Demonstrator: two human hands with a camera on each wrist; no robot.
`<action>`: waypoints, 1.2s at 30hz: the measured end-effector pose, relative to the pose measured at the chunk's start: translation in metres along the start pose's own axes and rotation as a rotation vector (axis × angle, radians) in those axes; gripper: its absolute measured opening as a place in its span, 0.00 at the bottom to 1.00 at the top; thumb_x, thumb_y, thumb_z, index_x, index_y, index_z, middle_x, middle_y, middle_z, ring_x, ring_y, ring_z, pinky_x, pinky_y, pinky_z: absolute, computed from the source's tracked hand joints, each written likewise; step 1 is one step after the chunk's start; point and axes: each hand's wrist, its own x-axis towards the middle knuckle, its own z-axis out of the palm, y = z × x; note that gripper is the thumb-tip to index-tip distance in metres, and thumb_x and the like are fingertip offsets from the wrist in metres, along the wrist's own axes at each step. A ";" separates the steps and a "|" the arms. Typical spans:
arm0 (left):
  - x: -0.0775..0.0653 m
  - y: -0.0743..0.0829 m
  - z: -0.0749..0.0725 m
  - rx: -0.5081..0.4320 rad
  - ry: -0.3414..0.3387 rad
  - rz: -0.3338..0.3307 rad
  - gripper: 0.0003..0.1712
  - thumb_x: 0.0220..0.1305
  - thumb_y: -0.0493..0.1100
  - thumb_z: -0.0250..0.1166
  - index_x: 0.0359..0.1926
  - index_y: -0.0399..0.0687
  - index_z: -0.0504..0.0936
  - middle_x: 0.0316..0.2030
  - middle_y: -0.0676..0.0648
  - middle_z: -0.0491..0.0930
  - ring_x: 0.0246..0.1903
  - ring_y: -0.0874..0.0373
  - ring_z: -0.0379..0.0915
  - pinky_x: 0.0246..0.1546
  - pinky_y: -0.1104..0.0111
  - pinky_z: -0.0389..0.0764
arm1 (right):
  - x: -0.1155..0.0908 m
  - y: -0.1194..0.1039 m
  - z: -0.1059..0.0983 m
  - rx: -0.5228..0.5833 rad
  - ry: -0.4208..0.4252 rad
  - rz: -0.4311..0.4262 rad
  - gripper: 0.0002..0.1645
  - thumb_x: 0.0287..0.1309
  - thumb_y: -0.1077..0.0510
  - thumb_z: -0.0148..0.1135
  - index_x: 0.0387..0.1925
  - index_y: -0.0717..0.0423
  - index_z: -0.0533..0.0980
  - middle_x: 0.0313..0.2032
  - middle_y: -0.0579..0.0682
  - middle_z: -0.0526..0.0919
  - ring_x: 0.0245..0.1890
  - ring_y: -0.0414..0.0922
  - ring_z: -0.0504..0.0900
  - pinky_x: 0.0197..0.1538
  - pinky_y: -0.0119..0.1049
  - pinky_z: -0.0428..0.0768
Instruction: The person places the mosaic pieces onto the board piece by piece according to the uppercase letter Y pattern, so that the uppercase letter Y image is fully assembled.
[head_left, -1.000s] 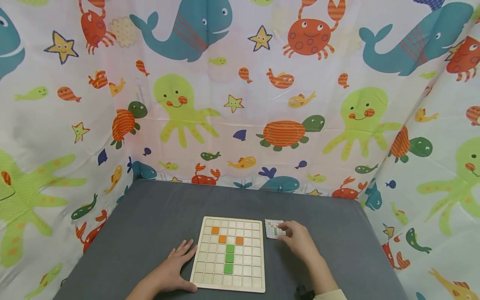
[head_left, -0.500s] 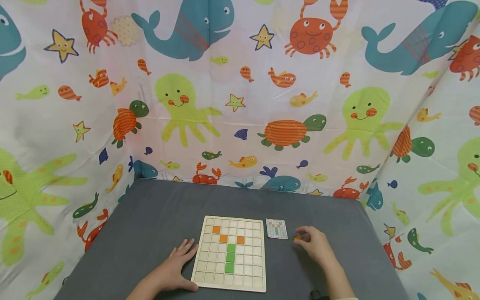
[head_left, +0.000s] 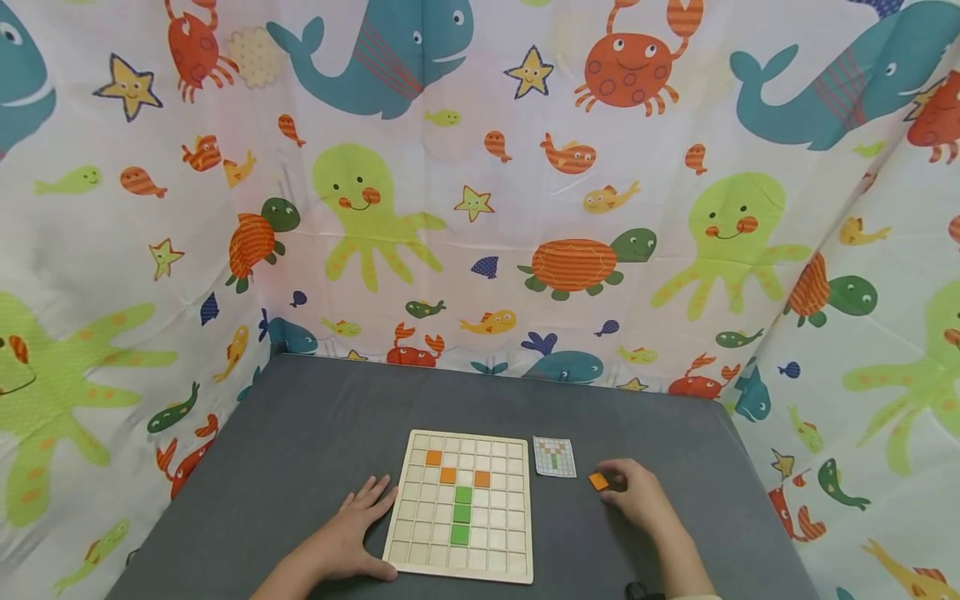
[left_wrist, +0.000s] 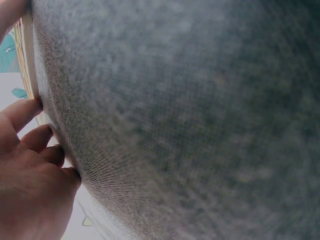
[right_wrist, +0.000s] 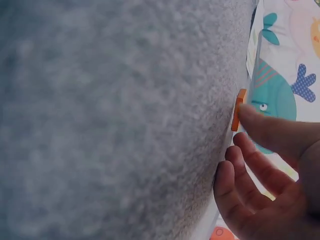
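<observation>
A wooden grid board [head_left: 420,550] lies on the grey table, with three orange tiles [head_left: 447,476] and a column of three green tiles [head_left: 461,513] in its cells. My left hand [head_left: 341,533] rests with spread fingers against the board's left edge, its thumb at the near left corner. To the right of the board, my right hand [head_left: 637,498] pinches a loose orange tile [head_left: 598,482] between thumb and finger, low over the cloth. In the right wrist view the thumb overlaps this orange tile [right_wrist: 238,114], while the other fingers curl below it.
A small printed pattern card [head_left: 554,457] lies right of the board, between it and my right hand. Grey cloth [head_left: 337,417] covers the table. A sea-animal curtain [head_left: 465,250] stands along its back and sides.
My right hand has left the pattern card, moving right, and an orange tile now shows in its fingers. The card is fully uncovered. My left hand stays at the board.
</observation>
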 end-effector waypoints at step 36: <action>0.003 -0.004 0.004 0.018 0.010 -0.017 0.73 0.35 0.72 0.80 0.79 0.49 0.58 0.80 0.42 0.48 0.79 0.37 0.35 0.72 0.32 0.41 | 0.010 -0.026 0.007 -0.012 0.036 -0.184 0.11 0.53 0.60 0.77 0.40 0.52 0.87 0.36 0.44 0.83 0.34 0.37 0.78 0.40 0.37 0.81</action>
